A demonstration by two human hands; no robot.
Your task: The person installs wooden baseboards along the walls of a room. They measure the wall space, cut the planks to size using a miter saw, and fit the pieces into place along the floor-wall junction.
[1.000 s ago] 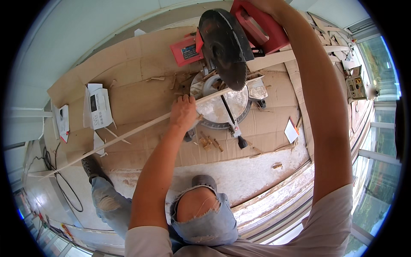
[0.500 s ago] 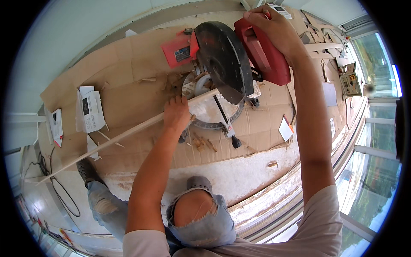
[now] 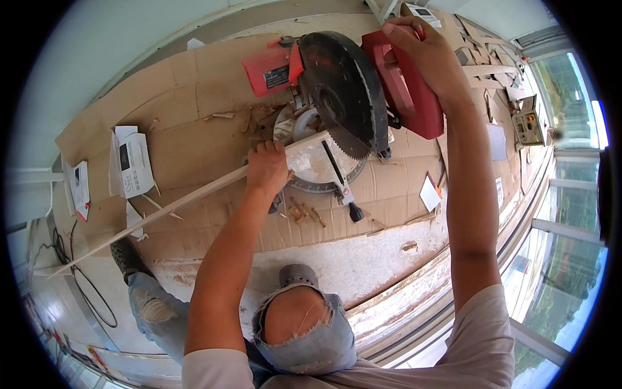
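Observation:
My right hand (image 3: 424,48) is closed on the red handle (image 3: 411,97) of a miter saw, whose black guard (image 3: 327,71) and toothed blade (image 3: 353,146) hang low over the round metal turntable (image 3: 304,165). My left hand (image 3: 269,168) grips a long, thin, pale wooden strip (image 3: 194,198) on the turntable's left side. The strip slants from the lower left up to the blade; whether the teeth touch it, I cannot tell. Wood offcuts (image 3: 304,214) lie in front of the saw.
A cardboard sheet (image 3: 175,104) lies under the saw. White papers (image 3: 135,162) are at left, a black cord (image 3: 74,266) at lower left, an open toolbox (image 3: 528,123) and scrap boards (image 3: 486,68) at right. My knee (image 3: 295,314) is near; glass panels (image 3: 564,246) line the right side.
My right hand has brought the saw head down, so the blade sits lower beside the strip's end. My left hand stays on the strip. The view has shifted slightly.

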